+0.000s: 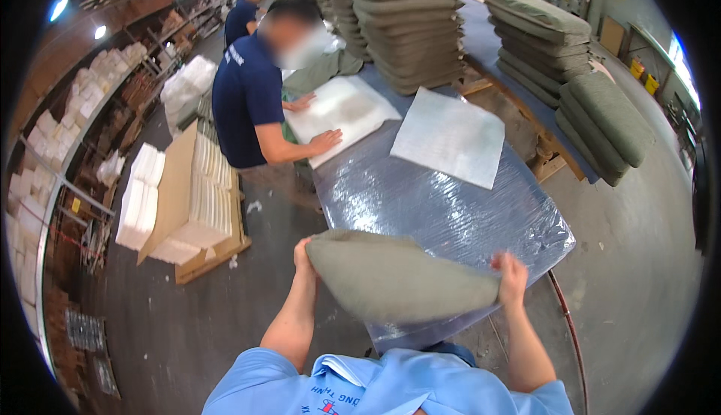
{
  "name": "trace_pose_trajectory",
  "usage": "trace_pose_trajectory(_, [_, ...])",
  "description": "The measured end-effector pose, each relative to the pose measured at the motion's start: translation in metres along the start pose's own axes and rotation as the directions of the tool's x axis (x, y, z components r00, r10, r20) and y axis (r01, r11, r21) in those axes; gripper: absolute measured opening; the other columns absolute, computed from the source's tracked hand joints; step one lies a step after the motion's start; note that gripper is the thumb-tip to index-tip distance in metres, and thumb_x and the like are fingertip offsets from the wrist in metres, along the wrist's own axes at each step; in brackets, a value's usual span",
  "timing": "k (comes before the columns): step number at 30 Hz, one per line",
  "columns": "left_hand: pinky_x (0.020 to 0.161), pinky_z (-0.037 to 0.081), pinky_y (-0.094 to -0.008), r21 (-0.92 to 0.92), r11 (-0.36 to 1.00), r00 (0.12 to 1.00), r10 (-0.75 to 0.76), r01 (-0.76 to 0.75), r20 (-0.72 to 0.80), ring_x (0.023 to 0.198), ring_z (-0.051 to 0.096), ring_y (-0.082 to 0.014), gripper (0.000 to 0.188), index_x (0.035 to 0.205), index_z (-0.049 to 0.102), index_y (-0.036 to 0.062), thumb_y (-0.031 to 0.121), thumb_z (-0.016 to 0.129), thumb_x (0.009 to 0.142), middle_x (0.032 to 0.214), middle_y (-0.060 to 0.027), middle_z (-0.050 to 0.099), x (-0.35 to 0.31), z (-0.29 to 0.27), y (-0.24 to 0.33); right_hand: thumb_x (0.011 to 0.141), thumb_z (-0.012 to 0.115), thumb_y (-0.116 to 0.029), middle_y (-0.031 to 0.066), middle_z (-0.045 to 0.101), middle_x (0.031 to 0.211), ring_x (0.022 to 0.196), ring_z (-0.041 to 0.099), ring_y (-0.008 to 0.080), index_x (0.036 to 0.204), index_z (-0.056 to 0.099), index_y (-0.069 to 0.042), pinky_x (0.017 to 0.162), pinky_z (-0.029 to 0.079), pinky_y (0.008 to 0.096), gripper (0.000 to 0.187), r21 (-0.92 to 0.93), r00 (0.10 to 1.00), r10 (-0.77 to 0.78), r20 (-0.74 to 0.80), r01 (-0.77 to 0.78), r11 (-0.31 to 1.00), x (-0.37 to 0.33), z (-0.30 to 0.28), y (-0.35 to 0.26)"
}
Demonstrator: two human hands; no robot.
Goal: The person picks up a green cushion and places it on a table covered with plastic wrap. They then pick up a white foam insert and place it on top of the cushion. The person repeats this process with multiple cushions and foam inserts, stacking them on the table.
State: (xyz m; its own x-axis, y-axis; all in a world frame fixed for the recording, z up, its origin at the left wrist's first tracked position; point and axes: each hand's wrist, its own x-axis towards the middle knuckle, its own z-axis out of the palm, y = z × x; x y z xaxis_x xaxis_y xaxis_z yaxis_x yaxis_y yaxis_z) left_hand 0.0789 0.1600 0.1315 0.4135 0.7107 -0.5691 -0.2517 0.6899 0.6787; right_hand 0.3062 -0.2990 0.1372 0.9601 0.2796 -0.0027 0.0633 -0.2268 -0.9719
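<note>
Olive-grey fabric cushion [398,283], matte and curved along its lower side, is held over the near edge of the glossy, film-wrapped tabletop [466,223]. Left hand [303,257] and right hand [512,276] grip its opposite ends. White fibrous sheet [451,137], roughly square, lies flat by the tabletop's right edge.

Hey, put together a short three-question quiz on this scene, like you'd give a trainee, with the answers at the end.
1. True or false: the left hand and the right hand are both at the same end of the olive-green piece.
2. What colour is the pad under the co-worker's hands? A) black B) white C) red
3. Fill in the blank: the table is covered with shiny ____.

Key:
1. False; they are at opposite ends.
2. B
3. plastic film
</note>
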Motion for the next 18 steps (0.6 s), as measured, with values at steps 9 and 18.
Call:
trace_pose_trajectory(9, [0.11, 0.04, -0.0461, -0.106, 0.989, 0.955, 0.125, -0.099, 0.269, 0.128, 0.056, -0.0255, 0.049, 0.136, 0.058, 0.0085, 0.046, 0.058, 0.104, 0.136, -0.0081, 0.062, -0.048, 0.062, -0.033, 0.096, 0.058, -0.07, 0.0161, 0.072, 0.111, 0.118, 0.063, 0.0243, 0.134, 0.06, 0.005, 0.107, 0.044, 0.0411, 0.084, 0.176, 0.909, -0.401, 0.112, 0.379, 0.909, 0.093, -0.005, -0.078])
trace_pose_trajectory(18, [0.103, 0.045, -0.0414, -0.018, 0.997, 0.858, 0.077, -0.079, 0.508, 0.118, 0.061, -0.022, 0.043, 0.134, 0.059, 0.0103, 0.039, 0.06, 0.102, 0.124, -0.0058, 0.067, -0.008, 0.126, -0.027, 0.06, 0.1, -0.029, 0.0174, 0.07, 0.123, 0.113, 0.069, 0.0265, 0.136, 0.055, 0.003, 0.099, 0.052, 0.0408, 0.093, -0.019, 0.812, -0.314, 0.492, 0.371, 0.928, 0.017, -0.026, -0.147])
